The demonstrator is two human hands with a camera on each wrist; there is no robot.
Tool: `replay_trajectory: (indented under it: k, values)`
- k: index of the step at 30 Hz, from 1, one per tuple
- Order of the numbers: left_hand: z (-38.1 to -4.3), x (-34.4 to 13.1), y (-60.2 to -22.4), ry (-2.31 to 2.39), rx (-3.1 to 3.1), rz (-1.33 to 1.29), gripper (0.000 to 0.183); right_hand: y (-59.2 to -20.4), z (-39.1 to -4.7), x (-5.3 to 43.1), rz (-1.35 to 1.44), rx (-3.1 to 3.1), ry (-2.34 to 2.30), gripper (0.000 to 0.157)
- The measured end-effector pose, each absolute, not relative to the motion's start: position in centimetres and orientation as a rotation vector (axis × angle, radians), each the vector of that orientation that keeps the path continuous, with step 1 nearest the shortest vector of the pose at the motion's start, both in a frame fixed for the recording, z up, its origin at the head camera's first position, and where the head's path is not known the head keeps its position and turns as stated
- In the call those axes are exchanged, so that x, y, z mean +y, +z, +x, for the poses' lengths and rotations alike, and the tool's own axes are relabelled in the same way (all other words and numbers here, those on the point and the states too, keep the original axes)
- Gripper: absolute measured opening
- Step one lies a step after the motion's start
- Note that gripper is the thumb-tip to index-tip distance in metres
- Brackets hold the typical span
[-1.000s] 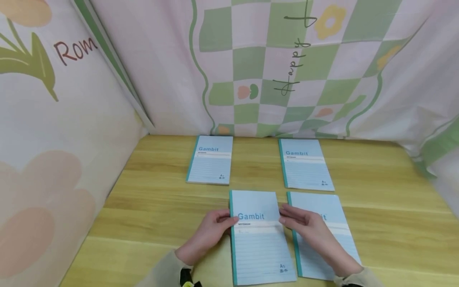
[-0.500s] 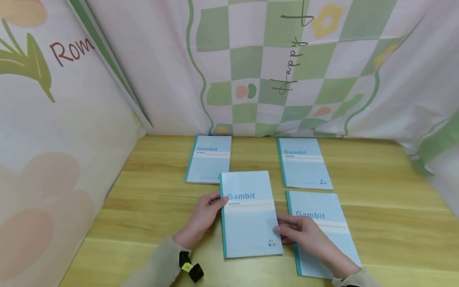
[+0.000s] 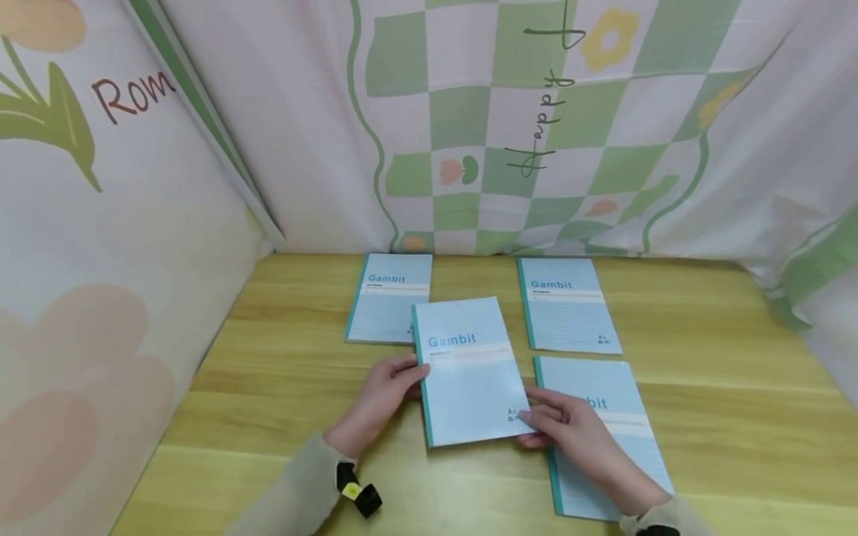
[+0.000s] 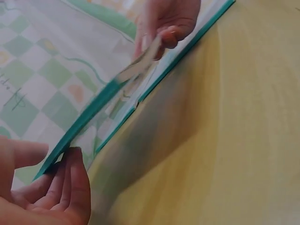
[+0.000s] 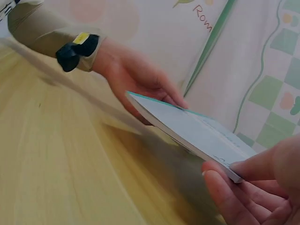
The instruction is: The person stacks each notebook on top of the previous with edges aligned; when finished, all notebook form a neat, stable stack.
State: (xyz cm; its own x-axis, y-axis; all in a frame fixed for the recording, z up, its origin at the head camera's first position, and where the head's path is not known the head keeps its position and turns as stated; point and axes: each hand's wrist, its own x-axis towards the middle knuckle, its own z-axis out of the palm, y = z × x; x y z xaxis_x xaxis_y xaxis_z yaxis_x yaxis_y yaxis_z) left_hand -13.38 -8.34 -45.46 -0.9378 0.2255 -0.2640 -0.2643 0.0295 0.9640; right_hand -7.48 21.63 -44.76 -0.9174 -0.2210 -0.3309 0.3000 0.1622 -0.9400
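A light blue notebook (image 3: 472, 387) with a teal spine and the word Gambit is held up off the table, slightly tilted. My left hand (image 3: 382, 398) grips its spine edge, thumb on the cover and fingers beneath. At its lower right corner my right hand (image 3: 570, 428) pinches the notebook, thumb on top, fingers under. The right wrist view shows the notebook (image 5: 187, 131) raised over the table, its shadow below. In the left wrist view the teal spine (image 4: 89, 115) runs up from my left hand (image 4: 51, 187).
Three similar notebooks lie flat on the wooden table (image 3: 268, 372): one at the back left (image 3: 389, 305), partly covered by the held one, one at the back right (image 3: 570, 313), and one at the front right (image 3: 617, 469) under my right hand. A patterned curtain (image 3: 462, 112) hangs behind.
Both hands have lifted the notebook from the table's front and carried it away from me, slightly left. It has turned a little, and my right hand has slid toward its lower corner.
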Motion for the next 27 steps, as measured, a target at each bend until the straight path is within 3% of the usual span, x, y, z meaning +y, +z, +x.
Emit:
replay_trajectory:
  k: [9, 18, 27]
  values:
    - [-12.1, -7.9, -46.0, 1.909, 2.004, 0.087, 0.036, -44.5, -9.2, 21.7, 0.267, 2.038, -1.932, 0.061]
    - [-11.9, -8.2, -45.4, 1.911, 2.041, 0.060, 0.045, -44.3, -10.1, 21.2, 0.227, 2.031, -1.946, 0.061]
    - [-12.5, -9.4, -45.3, 1.927, 2.128, 0.040, 0.040, -44.1, -11.3, 19.9, 0.168, 2.129, -1.855, 0.064]
